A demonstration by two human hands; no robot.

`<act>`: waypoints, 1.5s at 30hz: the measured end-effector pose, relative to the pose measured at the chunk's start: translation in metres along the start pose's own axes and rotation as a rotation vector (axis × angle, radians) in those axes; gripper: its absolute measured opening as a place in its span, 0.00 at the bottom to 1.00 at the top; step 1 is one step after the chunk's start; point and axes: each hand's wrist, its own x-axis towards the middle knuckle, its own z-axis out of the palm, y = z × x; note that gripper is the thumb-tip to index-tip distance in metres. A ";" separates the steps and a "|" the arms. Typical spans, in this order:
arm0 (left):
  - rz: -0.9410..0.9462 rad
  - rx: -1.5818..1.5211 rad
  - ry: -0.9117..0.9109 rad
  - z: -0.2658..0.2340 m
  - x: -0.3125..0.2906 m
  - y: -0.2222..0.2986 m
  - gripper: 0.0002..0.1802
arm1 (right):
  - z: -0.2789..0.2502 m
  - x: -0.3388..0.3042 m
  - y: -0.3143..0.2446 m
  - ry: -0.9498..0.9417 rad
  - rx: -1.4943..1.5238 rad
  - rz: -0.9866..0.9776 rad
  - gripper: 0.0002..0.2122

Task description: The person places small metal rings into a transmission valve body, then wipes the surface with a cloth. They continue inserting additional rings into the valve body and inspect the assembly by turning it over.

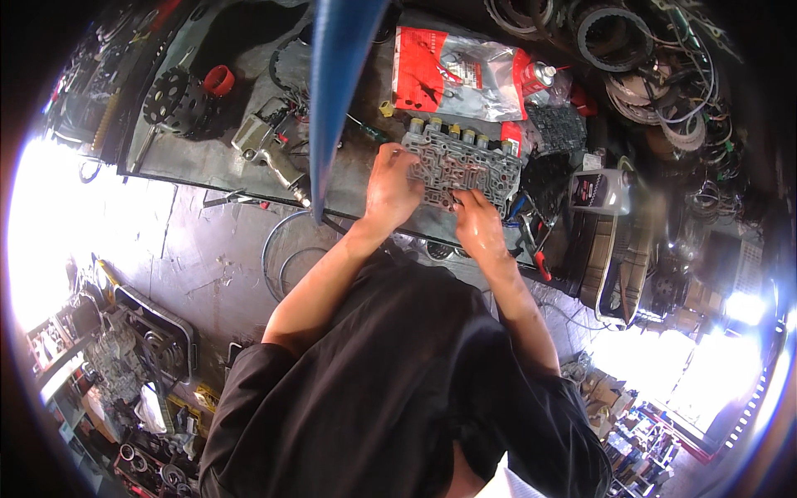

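A grey metal transmission valve body (469,170), cut with winding channels, lies on the bench by its near edge. Along its far side runs a row of cylindrical solenoids (455,131). My left hand (393,187) grips the valve body's left end, its fingers curled over the edge. At the near edge of the casting is my right hand (480,224), fingertips bent together against the metal. Whatever those fingertips hold, if anything, is too small to make out. A dark-handled screwdriver (375,133) lies just beyond my left hand.
A red and clear plastic bag (452,75) and a spray can (538,76) lie beyond the casting. An air impact wrench (270,153) rests left, a grey bottle (599,192) stands right. A blue strip (339,91) hangs across the view. Ring-shaped parts (614,39) crowd the far right.
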 end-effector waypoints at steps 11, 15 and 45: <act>-0.059 0.020 -0.026 -0.001 0.003 0.005 0.24 | 0.001 -0.002 -0.001 0.062 0.054 -0.012 0.11; -0.049 -0.006 -0.015 0.001 0.004 0.004 0.24 | 0.004 -0.002 0.000 0.083 0.045 -0.043 0.11; 0.095 -0.026 -0.056 -0.003 -0.008 0.004 0.52 | 0.001 0.009 -0.009 0.075 0.009 -0.021 0.08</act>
